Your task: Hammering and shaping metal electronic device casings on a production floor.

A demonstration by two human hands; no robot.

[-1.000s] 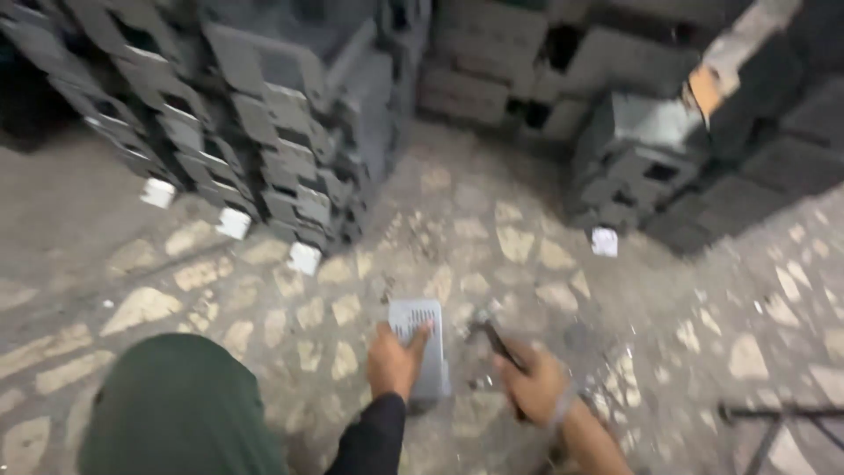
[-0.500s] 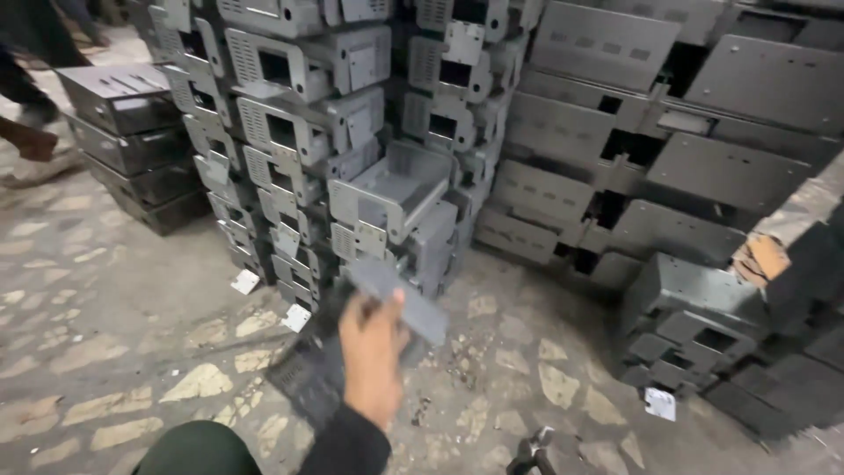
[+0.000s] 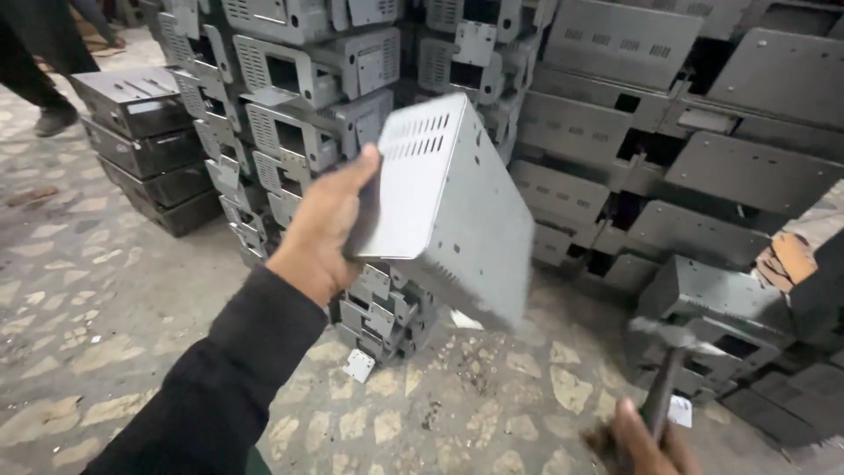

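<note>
Two hands in frame. Left hand [image 3: 323, 230] clamps a bent grey sheet-metal cover [image 3: 444, 207] by its near edge, thumb over the top of the perforated panel, fingers hidden behind it. Cover is raised and tilted, vent slots up, long flat side slanting down to the right, clear of everything else. Looks held one-handed at the edge because the folded shape gives a stiff lip to pinch.

Right hand [image 3: 646, 440], low at the bottom edge, is clenched round the handle of a hammer [image 3: 665, 371]; head points up-left, blurred, over the stone floor [image 3: 105, 290].

Behind the cover: stacks of similar grey housings [image 3: 290, 79], nested open side out so they interlock and stay up. More flat-sided covers lean in rows on the right [image 3: 721, 132]. Darker boxes [image 3: 141, 132] stacked apart at left, another person's legs [image 3: 44, 62] beside them. Small metal tabs lie on the floor by the stack base [image 3: 359, 365]
</note>
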